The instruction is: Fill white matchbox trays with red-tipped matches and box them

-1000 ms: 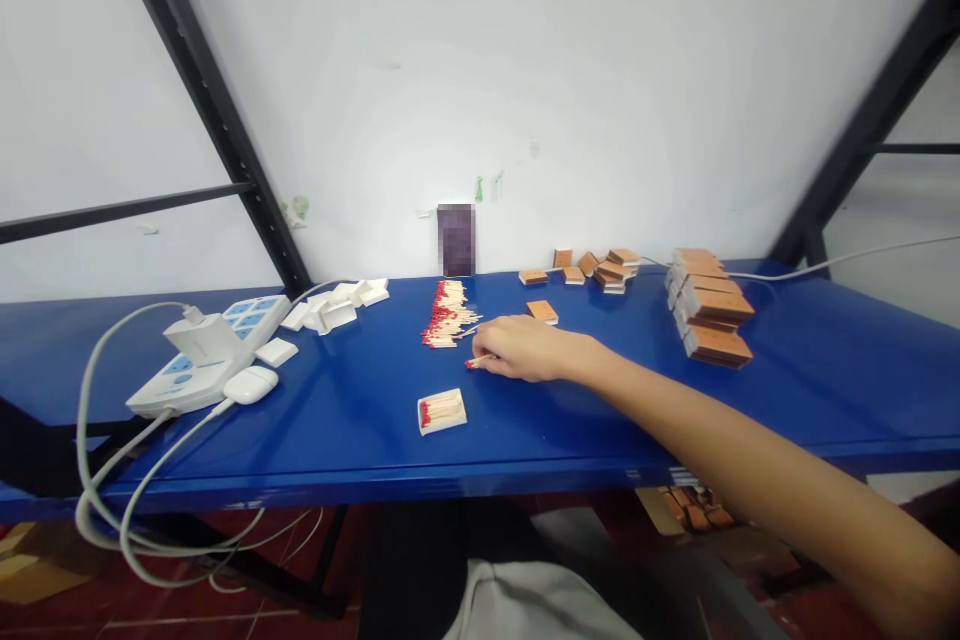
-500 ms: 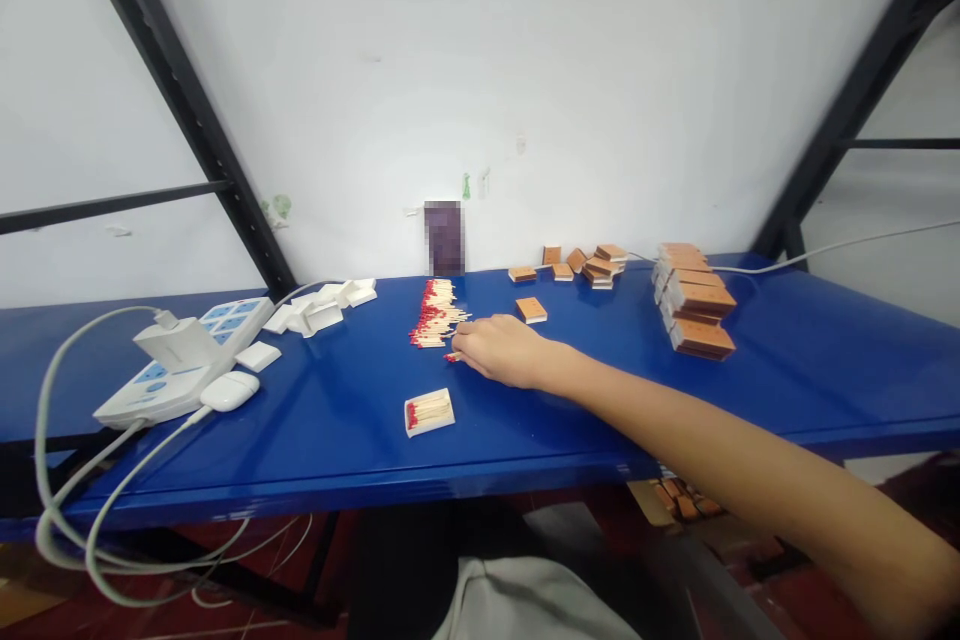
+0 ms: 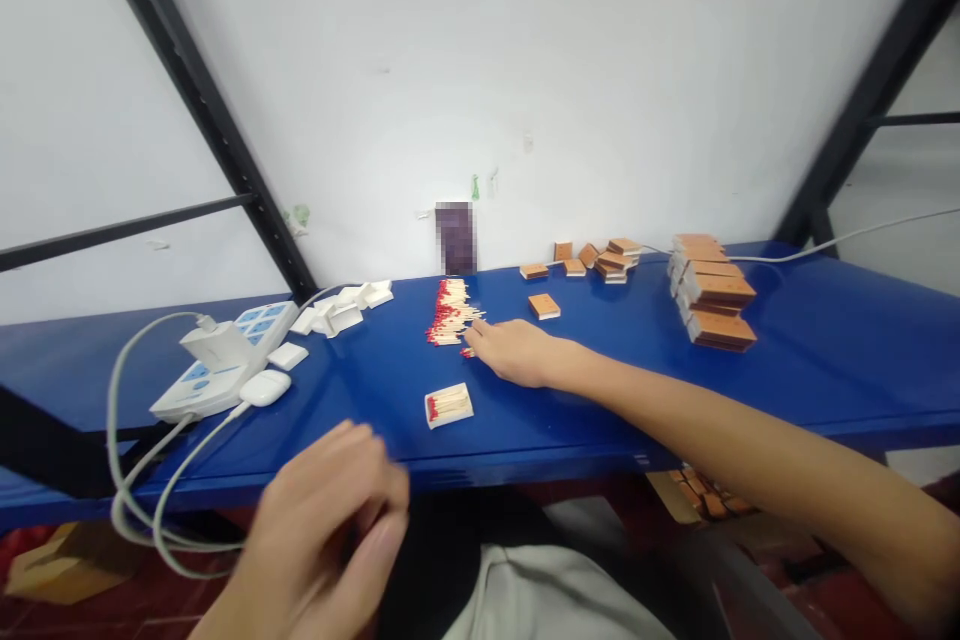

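My right hand (image 3: 516, 350) rests on the blue table (image 3: 825, 370), its fingertips at the near edge of a pile of red-tipped matches (image 3: 450, 310), fingers curled over a few matches. An open white matchbox tray (image 3: 448, 405) with matches in it lies just in front of that hand. My left hand (image 3: 330, 530) is raised close to the camera below the table's front edge, blurred, fingers curled together; nothing shows in it.
Brown matchbox sleeves lie at the back (image 3: 600, 262), with one single box (image 3: 543, 306) and a stack (image 3: 712, 305) at the right. White empty trays (image 3: 345, 308), a power strip (image 3: 225, 360) with a charger, a white earbud case (image 3: 265, 387) and cables are at the left.
My left hand has come up into view at the bottom left. My right hand has stayed at the matches, shifting slightly toward the pile.
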Motion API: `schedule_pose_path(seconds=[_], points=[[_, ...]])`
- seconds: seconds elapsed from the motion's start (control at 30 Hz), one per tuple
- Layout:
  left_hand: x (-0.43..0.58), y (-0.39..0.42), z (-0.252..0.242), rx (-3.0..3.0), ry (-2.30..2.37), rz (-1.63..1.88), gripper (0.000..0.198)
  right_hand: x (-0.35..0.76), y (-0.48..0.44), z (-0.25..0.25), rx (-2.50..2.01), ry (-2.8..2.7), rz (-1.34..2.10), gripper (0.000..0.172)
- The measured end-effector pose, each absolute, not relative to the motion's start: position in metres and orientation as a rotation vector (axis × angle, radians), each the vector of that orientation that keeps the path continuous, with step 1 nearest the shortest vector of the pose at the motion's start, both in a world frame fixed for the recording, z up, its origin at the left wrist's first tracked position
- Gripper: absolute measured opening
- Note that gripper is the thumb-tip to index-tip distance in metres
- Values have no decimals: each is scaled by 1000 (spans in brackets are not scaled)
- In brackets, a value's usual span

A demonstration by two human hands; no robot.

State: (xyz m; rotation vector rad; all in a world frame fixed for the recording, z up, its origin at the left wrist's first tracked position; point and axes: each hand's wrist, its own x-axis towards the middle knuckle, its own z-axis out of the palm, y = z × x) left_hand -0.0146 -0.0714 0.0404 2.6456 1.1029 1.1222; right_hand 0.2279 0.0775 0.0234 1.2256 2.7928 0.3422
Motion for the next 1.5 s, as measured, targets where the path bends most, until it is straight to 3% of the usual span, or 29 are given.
schedule_pose_path(seconds=[0.13, 0.4, 0.77, 1.0, 1.5], points=[[-3, -42, 25, 2678, 1241, 888, 11, 229, 77, 21, 1199, 2798, 314, 29], [-7, -20, 0, 2405, 1484, 834, 40, 226, 73, 19, 1179, 2861, 299, 24], [-3, 3, 16, 2498, 1486, 560, 50, 224, 78, 11, 1104, 2950, 289, 19], [-1, 12, 9, 2592, 1416, 639, 31, 222, 72, 16, 1027, 3005, 269, 18], [-3, 14, 2, 2589, 1393, 672, 22, 221, 64, 26, 1080, 3134, 94, 25]])
